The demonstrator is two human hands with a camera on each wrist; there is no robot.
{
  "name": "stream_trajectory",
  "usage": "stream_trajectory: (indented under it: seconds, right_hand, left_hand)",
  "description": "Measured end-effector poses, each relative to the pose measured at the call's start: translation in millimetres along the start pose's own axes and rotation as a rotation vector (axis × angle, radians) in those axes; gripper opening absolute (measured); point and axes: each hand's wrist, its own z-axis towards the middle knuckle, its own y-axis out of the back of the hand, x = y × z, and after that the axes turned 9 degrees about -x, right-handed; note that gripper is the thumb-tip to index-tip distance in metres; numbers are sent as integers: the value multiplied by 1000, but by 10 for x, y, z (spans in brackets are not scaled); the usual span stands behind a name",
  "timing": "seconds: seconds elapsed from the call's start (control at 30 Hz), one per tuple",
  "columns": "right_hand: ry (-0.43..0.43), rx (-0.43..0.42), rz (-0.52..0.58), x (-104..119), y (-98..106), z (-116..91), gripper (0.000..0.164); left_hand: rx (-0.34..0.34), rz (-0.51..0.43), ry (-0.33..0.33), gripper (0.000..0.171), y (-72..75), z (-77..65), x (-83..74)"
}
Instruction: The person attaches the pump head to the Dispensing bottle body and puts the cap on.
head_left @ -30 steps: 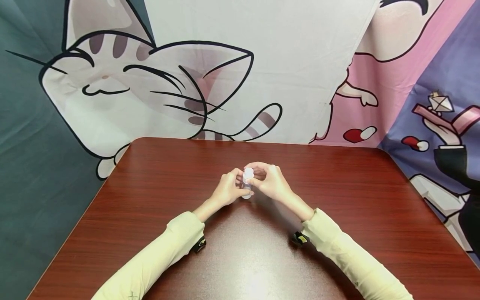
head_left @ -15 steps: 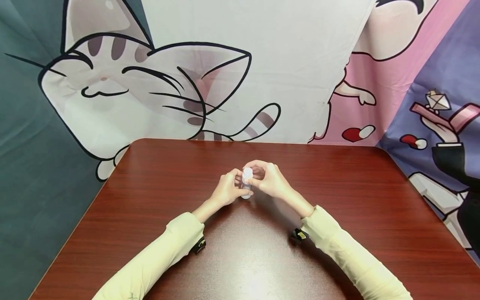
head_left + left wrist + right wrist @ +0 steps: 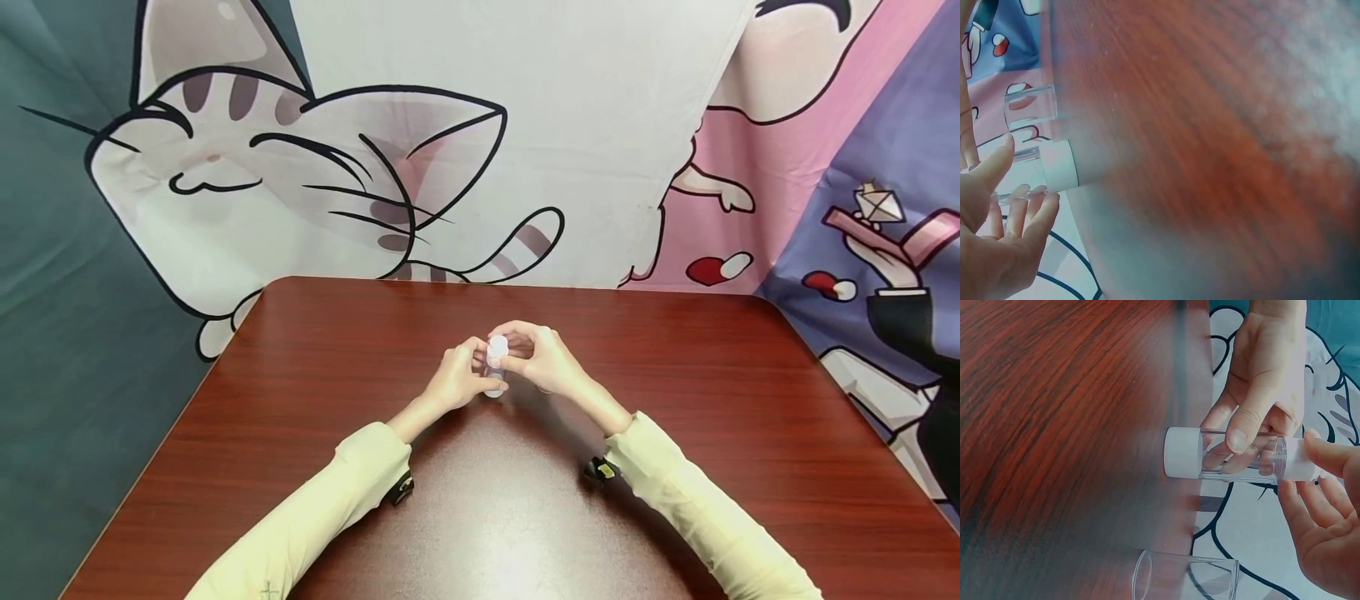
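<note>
A small clear bottle (image 3: 496,380) with a white base (image 3: 1183,453) and a white top (image 3: 1298,459) stands upright on the table between the two hands. My left hand (image 3: 453,379) holds its transparent body low down, thumb on the near side, as the right wrist view shows. Higher up, my right hand (image 3: 551,365) pinches the white top between thumb and fingers. Beside the bottle, on the right hand's side, a clear cup-shaped cap (image 3: 1188,578) stands on the table. The right hand mostly hides that cap in the head view.
The wooden table (image 3: 480,517) is dark red-brown and glossy, with rounded far corners. A cartoon-printed cloth (image 3: 585,150) hangs right behind its far edge. Both forearms wear pale sleeves (image 3: 322,500), with a black wrist camera (image 3: 602,471) under the right one.
The right hand shifts very slightly at the bottle's top while the left hand keeps its hold. The bottle stays in place; the whole head view sways a little.
</note>
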Motion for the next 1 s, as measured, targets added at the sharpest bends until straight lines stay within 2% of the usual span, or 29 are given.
stream_trajectory:
  seconds: [0.2, 0.43, 0.67, 1.0]
  right_hand:
    - [33, -15, 20, -282, -58, 33, 34]
    - [84, -23, 1, -325, -43, 31, 37]
    - [69, -19, 23, -338, -11, 43, 41]
    - [81, -63, 0, -354, 87, 23, 42]
  left_hand:
    - [10, -4, 5, 47, 1, -3, 4]
    - [7, -7, 6, 47, 10, -13, -10]
    - [1, -41, -1, 46, 8, -18, -18]
    - [-9, -62, -7, 46, -4, -20, -19]
